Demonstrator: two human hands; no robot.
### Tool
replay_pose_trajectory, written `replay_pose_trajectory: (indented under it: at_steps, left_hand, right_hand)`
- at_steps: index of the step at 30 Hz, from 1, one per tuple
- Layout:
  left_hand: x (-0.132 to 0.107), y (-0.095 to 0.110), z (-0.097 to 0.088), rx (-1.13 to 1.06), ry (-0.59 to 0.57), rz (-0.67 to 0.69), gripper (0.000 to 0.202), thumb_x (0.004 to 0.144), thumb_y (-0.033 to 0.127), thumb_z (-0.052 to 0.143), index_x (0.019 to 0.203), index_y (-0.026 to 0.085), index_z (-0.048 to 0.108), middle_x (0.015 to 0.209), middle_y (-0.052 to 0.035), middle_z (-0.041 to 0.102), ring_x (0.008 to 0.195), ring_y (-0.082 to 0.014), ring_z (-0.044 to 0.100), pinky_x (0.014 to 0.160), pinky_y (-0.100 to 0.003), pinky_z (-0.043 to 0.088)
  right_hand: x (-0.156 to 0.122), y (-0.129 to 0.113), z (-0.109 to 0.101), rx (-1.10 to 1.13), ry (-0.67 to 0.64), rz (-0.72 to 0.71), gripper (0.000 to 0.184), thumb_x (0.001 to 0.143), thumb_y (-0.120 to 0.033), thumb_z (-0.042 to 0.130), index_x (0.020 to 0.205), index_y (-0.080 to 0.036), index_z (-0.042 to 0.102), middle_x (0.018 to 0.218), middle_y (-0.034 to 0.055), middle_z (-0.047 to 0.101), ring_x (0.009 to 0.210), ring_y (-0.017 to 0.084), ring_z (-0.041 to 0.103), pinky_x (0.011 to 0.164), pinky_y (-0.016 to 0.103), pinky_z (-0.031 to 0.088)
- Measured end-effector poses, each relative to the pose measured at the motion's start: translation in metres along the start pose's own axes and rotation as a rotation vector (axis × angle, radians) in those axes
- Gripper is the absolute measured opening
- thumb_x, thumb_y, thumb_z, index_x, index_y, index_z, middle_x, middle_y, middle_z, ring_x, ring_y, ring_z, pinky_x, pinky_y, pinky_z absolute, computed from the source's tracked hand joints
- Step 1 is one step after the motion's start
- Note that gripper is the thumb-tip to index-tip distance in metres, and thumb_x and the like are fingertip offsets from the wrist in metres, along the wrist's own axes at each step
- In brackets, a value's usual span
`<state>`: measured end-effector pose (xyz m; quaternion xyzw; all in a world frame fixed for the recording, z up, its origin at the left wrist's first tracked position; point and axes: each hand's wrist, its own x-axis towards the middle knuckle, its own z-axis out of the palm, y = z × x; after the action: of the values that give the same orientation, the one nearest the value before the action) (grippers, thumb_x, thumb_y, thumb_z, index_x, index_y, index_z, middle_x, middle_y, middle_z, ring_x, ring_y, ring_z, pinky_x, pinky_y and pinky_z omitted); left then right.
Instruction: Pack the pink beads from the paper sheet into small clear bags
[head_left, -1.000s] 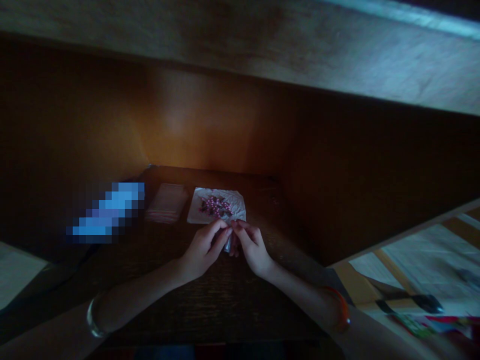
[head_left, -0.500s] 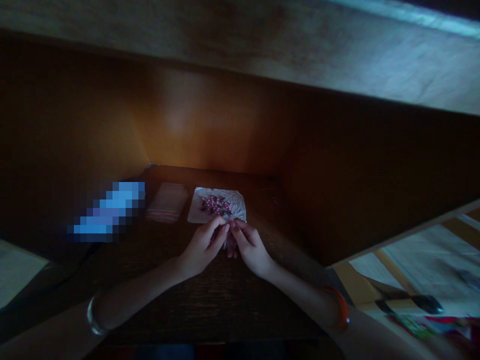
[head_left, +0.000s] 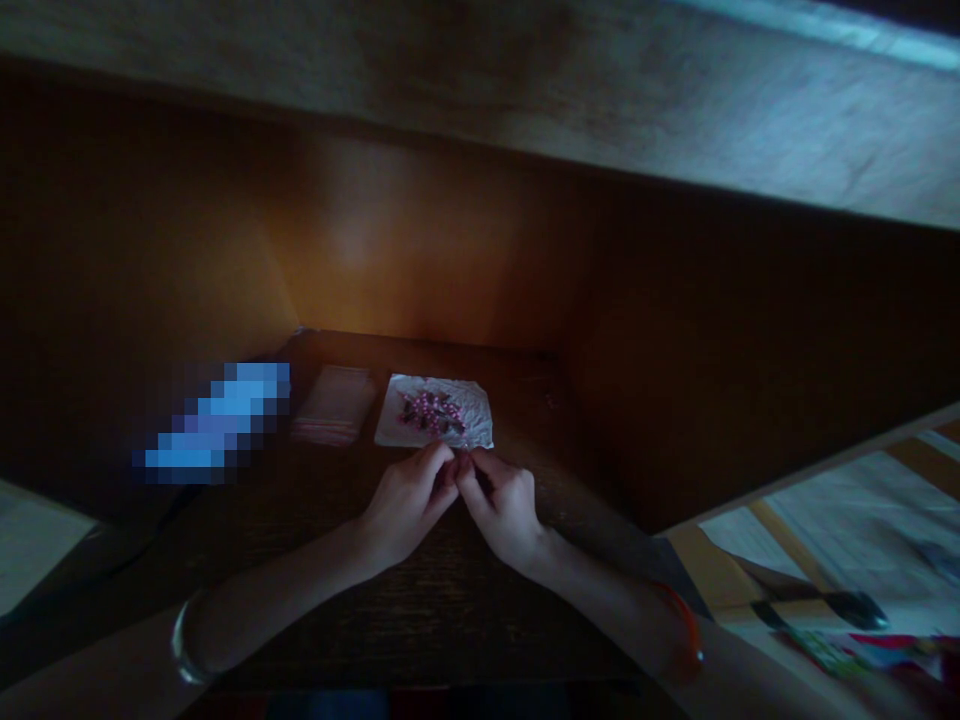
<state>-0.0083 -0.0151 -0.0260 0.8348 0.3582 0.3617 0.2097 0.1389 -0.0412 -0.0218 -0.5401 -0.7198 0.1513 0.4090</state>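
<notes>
Below the fingers point(head_left: 437, 458) spreads a dark tabletop point(head_left: 420, 620). Left hand point(head_left: 407, 502) and right hand point(head_left: 502, 503) meet; past their fingertips lies a white sheet point(head_left: 475, 402), leftward a pale stack point(head_left: 334, 403). Pink beads point(head_left: 430, 408) dot the sheet — both hands pinch a small item point(head_left: 463, 449), mostly hidden.

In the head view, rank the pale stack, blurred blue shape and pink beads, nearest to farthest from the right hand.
From the right hand:
1. Pink beads: ahead, slightly left, on the white sheet.
2. Pale stack: left of the sheet.
3. Blurred blue shape: farthest left.
</notes>
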Motion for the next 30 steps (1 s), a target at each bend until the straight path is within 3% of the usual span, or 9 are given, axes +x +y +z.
replay_pose_trajectory:
  at_steps: [6,10,17,24,27,30]
  left_hand:
    - [0.003,-0.002,0.001,-0.05,0.077,-0.056,0.008,0.084,0.014,0.041,0.077,0.019,0.042,0.068,0.0025,0.052,0.059,-0.0115,0.052,0.057,-0.023,0.042]
    - [0.003,-0.002,0.001,-0.107,0.138,-0.06,0.002,0.087,0.018,0.044,0.086,0.019,0.046,0.069,0.0026,0.054,0.059,-0.0107,0.054,0.057,-0.022,0.044]
    - [0.004,0.0,-0.001,-0.103,0.228,0.185,0.015,0.082,0.009,0.05,0.092,0.019,0.053,0.099,-0.0058,0.061,0.094,-0.0159,0.059,0.083,-0.029,0.048]
    - [0.003,-0.01,0.001,0.106,0.212,0.214,0.025,0.083,0.006,0.046,0.1,0.018,0.06,0.107,-0.0095,0.064,0.098,-0.0223,0.06,0.083,-0.039,0.048]
    - [0.003,-0.01,0.002,0.131,0.191,0.188,0.031,0.084,0.008,0.046,0.108,0.021,0.06,0.108,-0.0077,0.065,0.098,-0.0225,0.061,0.082,-0.041,0.048]
    - [0.005,-0.01,0.001,0.128,0.201,0.175,0.04,0.085,0.01,0.048,0.123,0.024,0.052,0.114,-0.0064,0.064,0.101,-0.0217,0.059,0.085,-0.041,0.047]
  right_hand:
    - [0.003,0.003,-0.001,-0.105,0.083,-0.09,0.03,0.083,-0.032,0.05,0.057,-0.019,0.053,0.05,-0.0009,0.052,0.046,0.009,0.042,0.049,0.023,0.029]
    - [0.002,0.003,0.0,-0.085,0.093,-0.068,0.03,0.085,-0.033,0.047,0.061,-0.018,0.055,0.051,-0.0011,0.052,0.045,0.009,0.043,0.047,0.022,0.031]
    - [0.001,0.001,-0.002,-0.012,0.116,-0.117,0.025,0.088,-0.027,0.042,0.072,-0.016,0.057,0.059,0.001,0.056,0.051,0.01,0.05,0.051,0.021,0.036]
    - [0.002,0.002,-0.002,0.071,0.057,-0.187,0.02,0.087,-0.025,0.046,0.072,-0.016,0.057,0.062,0.001,0.055,0.055,0.011,0.05,0.056,0.023,0.039]
    - [0.003,0.003,-0.001,0.172,0.009,-0.14,0.021,0.087,-0.027,0.047,0.071,-0.016,0.056,0.06,-0.0007,0.052,0.053,0.01,0.047,0.053,0.022,0.038]
    - [0.005,0.003,0.001,0.401,-0.057,0.0,0.025,0.087,-0.033,0.048,0.069,-0.017,0.056,0.058,-0.0021,0.049,0.051,0.009,0.045,0.05,0.021,0.038]
